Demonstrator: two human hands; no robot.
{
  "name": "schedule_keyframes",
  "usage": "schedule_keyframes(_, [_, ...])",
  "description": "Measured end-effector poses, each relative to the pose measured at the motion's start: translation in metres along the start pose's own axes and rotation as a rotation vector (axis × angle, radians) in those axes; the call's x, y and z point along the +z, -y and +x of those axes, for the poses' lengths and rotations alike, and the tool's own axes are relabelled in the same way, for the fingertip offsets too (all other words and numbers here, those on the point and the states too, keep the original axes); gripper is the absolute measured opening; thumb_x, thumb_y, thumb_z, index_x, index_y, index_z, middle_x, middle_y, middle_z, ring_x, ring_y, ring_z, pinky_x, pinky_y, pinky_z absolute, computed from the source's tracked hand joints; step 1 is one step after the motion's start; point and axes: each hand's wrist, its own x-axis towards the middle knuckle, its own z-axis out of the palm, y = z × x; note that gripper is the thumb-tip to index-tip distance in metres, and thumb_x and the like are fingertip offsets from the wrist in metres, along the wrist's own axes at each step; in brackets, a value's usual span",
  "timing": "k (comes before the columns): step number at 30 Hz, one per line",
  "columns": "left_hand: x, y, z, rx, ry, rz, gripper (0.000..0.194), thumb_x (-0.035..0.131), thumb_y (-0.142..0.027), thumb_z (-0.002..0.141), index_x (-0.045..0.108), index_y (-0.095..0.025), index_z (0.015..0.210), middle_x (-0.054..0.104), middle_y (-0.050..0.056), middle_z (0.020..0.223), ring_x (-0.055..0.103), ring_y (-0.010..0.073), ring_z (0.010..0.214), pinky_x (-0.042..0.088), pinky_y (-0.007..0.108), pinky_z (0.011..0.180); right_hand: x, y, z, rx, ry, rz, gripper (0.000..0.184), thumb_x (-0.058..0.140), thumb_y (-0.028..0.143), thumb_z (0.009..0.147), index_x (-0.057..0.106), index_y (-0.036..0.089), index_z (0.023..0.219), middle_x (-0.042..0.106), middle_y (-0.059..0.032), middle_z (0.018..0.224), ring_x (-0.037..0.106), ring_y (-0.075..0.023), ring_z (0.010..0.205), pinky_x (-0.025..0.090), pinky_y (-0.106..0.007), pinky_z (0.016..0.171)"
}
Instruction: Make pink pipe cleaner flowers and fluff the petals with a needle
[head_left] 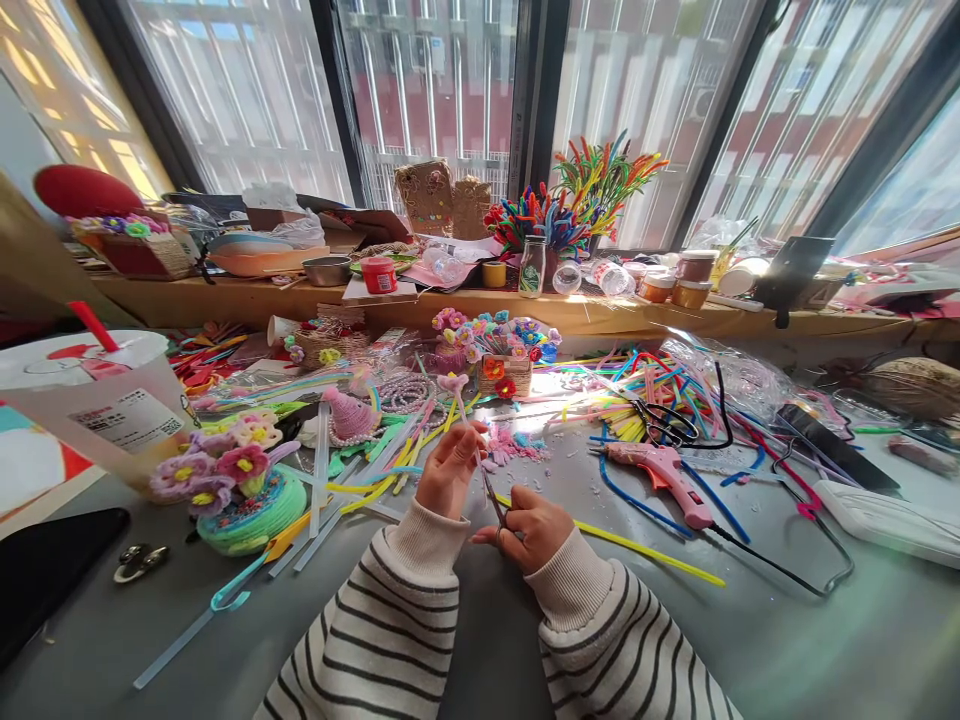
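Observation:
My left hand [451, 470] pinches a pale pink pipe-cleaner flower [453, 385] by its stem, with the bloom pointing up and away from me. In my right hand [529, 530] is a small pair of scissors [493, 500], its fingers closed round the handles. The blades reach toward the lower stem beside my left fingers; whether they touch it I cannot tell. Pink and blue fuzz clippings [514, 445] lie just beyond my hands. A long yellow pipe cleaner [652, 555] runs across the table from near my right hand.
A pink glue gun [660, 475] with its cord lies at right, near black-handled scissors [667, 420]. At left stand a plastic drink cup [112, 400] and a green pot of flowers [255, 510]. Behind, a small flower basket [506, 375] faces the cluttered window ledge [450, 312].

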Motion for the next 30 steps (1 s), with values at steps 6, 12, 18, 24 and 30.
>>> schedule_keyframes(6, [-0.001,-0.001,0.0,-0.003,0.025,-0.033,0.015,0.06,-0.029,0.059,0.056,-0.016,0.054,0.052,-0.001,0.076,0.045,0.0055,0.058,0.037,0.018,0.055,-0.004,0.003,0.0,0.036,0.021,0.046,0.048,0.041,0.053,0.07,0.053,0.016,0.042,0.041,0.0013,0.055,0.037,-0.0067,0.046,0.027,-0.021,0.043])
schedule_keyframes(12, [-0.001,0.001,-0.001,0.002,0.058,-0.049,0.014,0.06,-0.029,0.06,0.057,-0.017,0.055,0.052,-0.002,0.076,0.044,0.0056,0.06,0.037,0.018,0.056,-0.014,0.01,0.001,0.089,0.093,0.114,0.049,0.041,0.06,0.065,0.056,0.016,0.051,0.041,0.0002,0.06,0.042,-0.0093,0.054,0.029,-0.02,0.047])
schedule_keyframes(18, [0.0,0.001,-0.002,0.018,0.135,-0.032,0.013,0.058,-0.029,0.063,0.058,-0.017,0.058,0.05,-0.001,0.078,0.044,0.0062,0.062,0.037,0.018,0.061,-0.016,0.011,0.0,0.069,0.136,0.144,0.051,0.042,0.064,0.059,0.055,0.015,0.052,0.041,-0.0002,0.062,0.041,-0.0095,0.055,0.031,-0.021,0.048])
schedule_keyframes(24, [0.001,0.0,-0.004,-0.005,0.167,-0.013,0.016,0.058,-0.028,0.062,0.057,-0.015,0.054,0.05,-0.001,0.078,0.045,0.0085,0.068,0.037,0.02,0.065,-0.01,0.007,0.0,-0.01,0.104,0.186,0.052,0.043,0.063,0.059,0.055,0.014,0.048,0.039,-0.0001,0.059,0.04,-0.0097,0.054,0.031,-0.02,0.047])
schedule_keyframes(30, [0.002,-0.001,-0.004,-0.016,0.152,-0.028,0.016,0.061,-0.029,0.059,0.057,-0.015,0.054,0.05,-0.001,0.078,0.045,0.0084,0.068,0.037,0.02,0.064,-0.003,0.002,0.001,-0.072,0.026,0.157,0.053,0.042,0.061,0.063,0.054,0.014,0.042,0.036,0.0008,0.053,0.035,-0.0086,0.049,0.029,-0.02,0.044])
